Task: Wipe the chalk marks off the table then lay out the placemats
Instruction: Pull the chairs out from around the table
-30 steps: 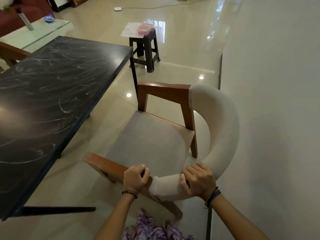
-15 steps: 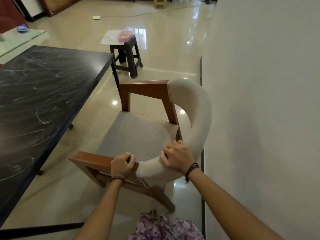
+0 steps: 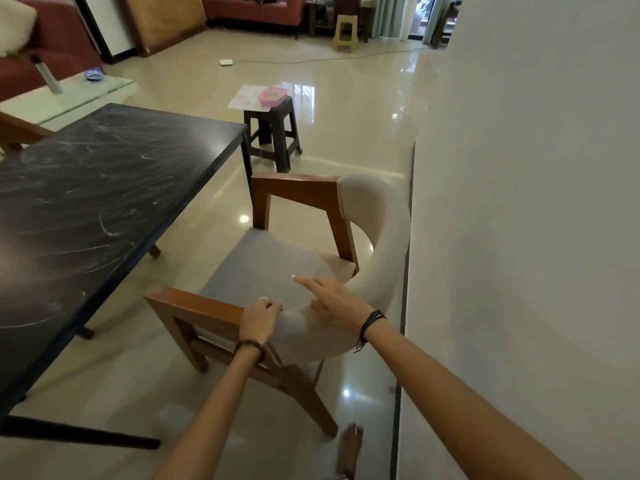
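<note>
Your left hand (image 3: pixel 259 318) grips the near armrest of the chair (image 3: pixel 273 271), fingers curled over the wood where it meets the padded back. Your right hand (image 3: pixel 334 301) has let go of that padded back: half a second ago it was clasped on the cushion, and now its fingers are spread and straight, hovering just above the near edge of the seat. The chair now stands near the wall (image 3: pixel 519 202) on the right, well apart from the worktop (image 3: pixel 104 202) on the left, so the side of the worktop looks open to stand at.

That suggests the chair move is about finished and the wiping has not begun. White chalk marks (image 3: pixel 110 226) swirl across the dark worktop from near to far. No cloth shows in either hand. On the far stool (image 3: pixel 273 126) lie a flat sheet (image 3: pixel 246 97), possibly the placemats though too small to tell, and a pink tray (image 3: pixel 273 94).
</note>
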